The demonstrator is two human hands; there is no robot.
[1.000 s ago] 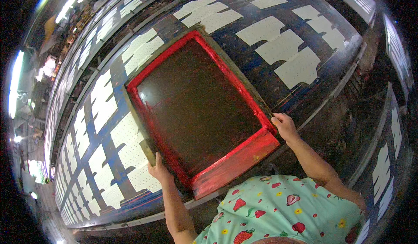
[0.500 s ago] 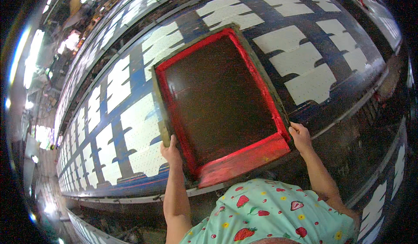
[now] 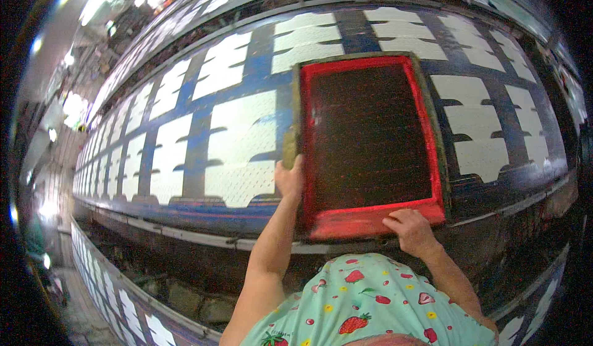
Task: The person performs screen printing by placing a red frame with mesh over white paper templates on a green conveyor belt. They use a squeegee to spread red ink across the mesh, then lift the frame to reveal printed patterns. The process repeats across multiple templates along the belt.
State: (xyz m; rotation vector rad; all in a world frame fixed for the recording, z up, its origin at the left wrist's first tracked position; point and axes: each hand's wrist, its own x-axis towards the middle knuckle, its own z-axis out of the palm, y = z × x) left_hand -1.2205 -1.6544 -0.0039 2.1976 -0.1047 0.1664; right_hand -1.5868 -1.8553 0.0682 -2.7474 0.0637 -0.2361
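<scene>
Honestly, I can't read a single word, number or sign on my feed. Closest I get is some tiny dark squiggles (image 3: 283, 333) on the mint-green shirt (image 3: 389, 312), right by a printed strawberry (image 3: 275, 341) at the bottom edge. Might be lettering, but they're way too small for me to make out. The white pieces (image 3: 241, 145) just show me rows of little specks, nothing I'd call text. On the red-edged frame (image 3: 346, 224) I only get streaky colour, no legible marking from where I'm sitting.
</scene>
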